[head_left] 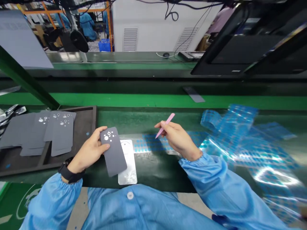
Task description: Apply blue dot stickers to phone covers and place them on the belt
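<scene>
My left hand [92,148] grips a dark grey phone back cover [114,156] by its upper end, thumb on the face near the camera holes. Partly under that cover lies a silvery phone-shaped plate [129,164] on the green bench. Pink tweezers [165,125] are pinched in my right hand [177,139], their tip pointing down and left. Below the tip runs a clear strip with rows of small blue round stickers [148,143], flat on the bench. Whether the tip touches the strip or carries a sticker I cannot tell.
At left, a dark tray [82,127] holds stacks of grey back covers [62,137]. Crumpled blue sticker sheets [249,140] spread over the right side. Another grey cover [194,95] lies on the back ledge. A green post [26,80] slants at left; dark monitors [240,48] overhang the back right.
</scene>
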Tool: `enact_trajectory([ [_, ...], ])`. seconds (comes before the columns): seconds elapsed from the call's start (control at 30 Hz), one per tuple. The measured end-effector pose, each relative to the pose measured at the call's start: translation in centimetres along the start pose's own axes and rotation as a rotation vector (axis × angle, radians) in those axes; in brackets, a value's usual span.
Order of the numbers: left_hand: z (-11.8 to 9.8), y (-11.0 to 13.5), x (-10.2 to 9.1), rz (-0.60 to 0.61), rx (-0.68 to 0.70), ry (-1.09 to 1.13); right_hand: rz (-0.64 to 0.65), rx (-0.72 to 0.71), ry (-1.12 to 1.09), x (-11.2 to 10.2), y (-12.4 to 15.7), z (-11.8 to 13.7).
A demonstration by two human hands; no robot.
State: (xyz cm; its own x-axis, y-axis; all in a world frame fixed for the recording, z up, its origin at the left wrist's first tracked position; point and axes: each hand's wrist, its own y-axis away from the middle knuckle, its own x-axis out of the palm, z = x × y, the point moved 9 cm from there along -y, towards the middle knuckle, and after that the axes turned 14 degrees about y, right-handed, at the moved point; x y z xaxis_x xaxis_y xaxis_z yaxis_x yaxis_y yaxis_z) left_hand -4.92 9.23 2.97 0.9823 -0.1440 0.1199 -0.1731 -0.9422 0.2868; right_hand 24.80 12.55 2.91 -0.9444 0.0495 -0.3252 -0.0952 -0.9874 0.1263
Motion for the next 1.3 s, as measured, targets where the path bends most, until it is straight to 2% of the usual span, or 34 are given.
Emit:
enact_trajectory([
  [0.07,0.6,-0.3,0.4,0.0,-0.012,-0.005,0.088,0.022,0.06,0.9,0.1,-1.0],
  [0.13,0.1,-1.4,0.6,-0.031,0.023,-0.012,0.165,0.042,0.089,2.1,0.1,-1.4],
  [0.27,-2.3,-4.7,0.6,-0.091,0.117,-0.038,0.257,0.054,0.017,3.7,-0.1,-1.2],
  [0.37,-4.2,-6.2,-0.5,-0.116,0.144,-0.062,0.289,0.036,-0.034,4.1,0.0,-0.9],
  [0.47,-6.8,-5.2,-4.0,-0.195,0.202,-0.107,0.3,0.025,-0.047,4.0,0.0,-1.1],
  [0.53,-9.2,-2.8,-7.7,-0.348,0.267,-0.23,0.284,0.02,-0.047,3.7,-0.1,-1.5],
  [0.6,-11.7,0.5,-11.4,-0.554,0.3,-0.44,0.255,0.022,-0.038,3.3,-0.3,-1.9],
  [0.67,-13.4,3.5,-14.2,-0.744,0.256,-0.69,0.235,0.028,-0.034,3.0,-0.5,-2.0],
  [0.73,-13.9,4.9,-15.2,-0.824,0.173,-0.916,0.239,0.036,-0.043,3.0,-0.5,-1.9],
  [0.77,-13.8,4.8,-15.2,-0.816,0.147,-1.009,0.244,0.04,-0.048,3.0,-0.5,-1.8],
  [0.83,-13.0,3.2,-14.4,-0.727,0.135,-1.113,0.25,0.041,-0.047,3.2,-0.5,-1.4],
  [0.93,-11.2,-0.3,-13.6,-0.577,0.089,-1.065,0.247,0.027,-0.024,3.4,-0.3,-1.0],
  [1.0,-10.4,-1.9,-13.9,-0.541,0.024,-1.039,0.253,0.022,-0.017,3.5,-0.1,-0.9],
  [1.07,-10.8,-2.1,-14.3,-0.592,0.02,-1.084,0.262,0.021,-0.016,3.6,0.0,-1.0],
  [1.13,-11.8,-0.8,-13.9,-0.687,0.134,-1.143,0.269,0.021,0.001,3.9,0.0,-1.2],
  [1.17,-12.1,0.1,-12.9,-0.712,0.234,-1.162,0.272,0.022,0.018,4.0,0.0,-1.3],
  [1.2,-12.0,1.1,-11.4,-0.688,0.341,-1.163,0.273,0.025,0.04,4.3,-0.1,-1.5],
  [1.3,-9.0,3.6,-4.8,-0.421,0.61,-1.045,0.275,0.035,0.113,4.9,-0.3,-2.2],
])
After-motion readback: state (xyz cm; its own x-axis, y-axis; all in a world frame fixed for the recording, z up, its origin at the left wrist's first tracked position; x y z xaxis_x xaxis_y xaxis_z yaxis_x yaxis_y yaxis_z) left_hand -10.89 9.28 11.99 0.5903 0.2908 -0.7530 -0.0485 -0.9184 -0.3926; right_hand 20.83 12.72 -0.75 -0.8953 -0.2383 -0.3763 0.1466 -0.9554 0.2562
